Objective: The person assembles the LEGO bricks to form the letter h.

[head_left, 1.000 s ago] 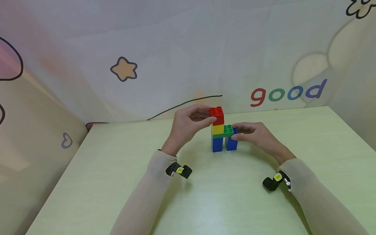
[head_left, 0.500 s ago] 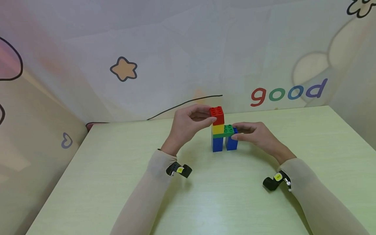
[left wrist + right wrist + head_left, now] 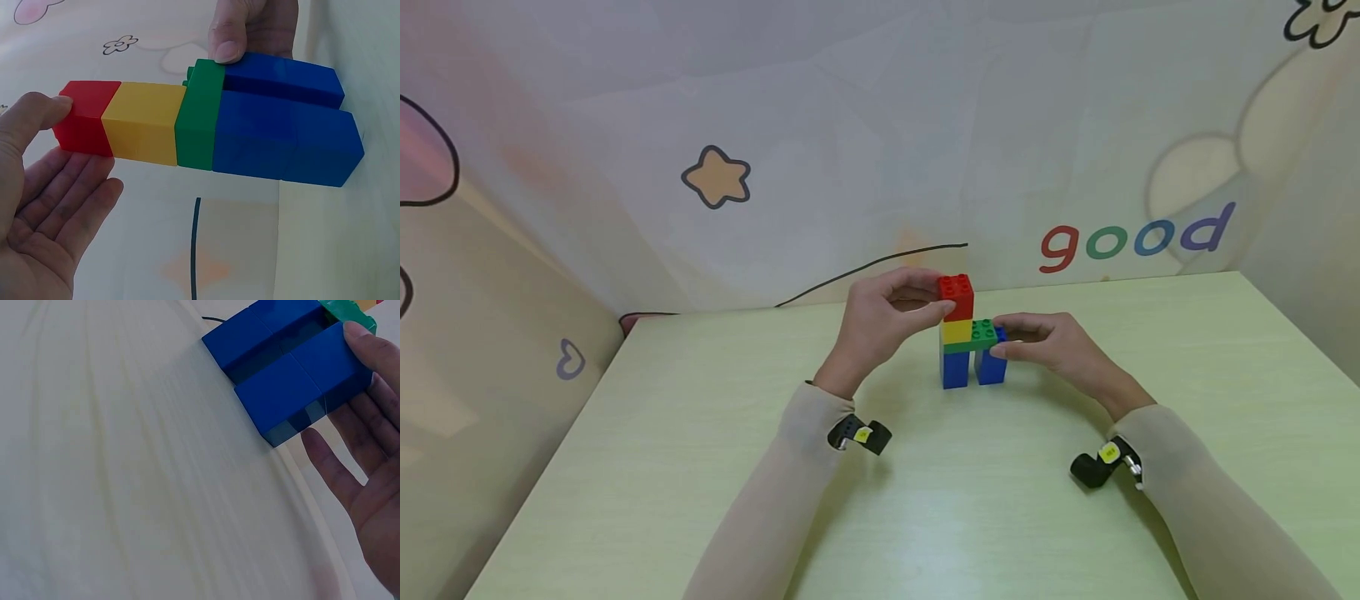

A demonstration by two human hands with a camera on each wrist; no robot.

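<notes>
Stacked toy building bricks stand on the table. Two blue columns form the base: a left blue column [image 3: 955,370] and a right blue column [image 3: 990,367], each made of two bricks in the left wrist view. A green brick [image 3: 984,334] bridges them, with studs showing on its right part. On its left part sits a yellow brick [image 3: 957,332], and above that a red brick [image 3: 87,119]. My left hand [image 3: 883,312] pinches the red brick between thumb and fingers. My right hand [image 3: 1056,342] grips the right blue column's top, thumb [image 3: 230,51] beside the green brick.
The light green table [image 3: 925,508] reaches back to a patterned backdrop [image 3: 850,150] close behind the bricks. Each sleeve carries a black wrist camera, the left one [image 3: 859,434] and the right one [image 3: 1105,462].
My left hand and the red brick have shifted very slightly to the right, over the yellow brick. My right hand and the lower bricks look unmoved.
</notes>
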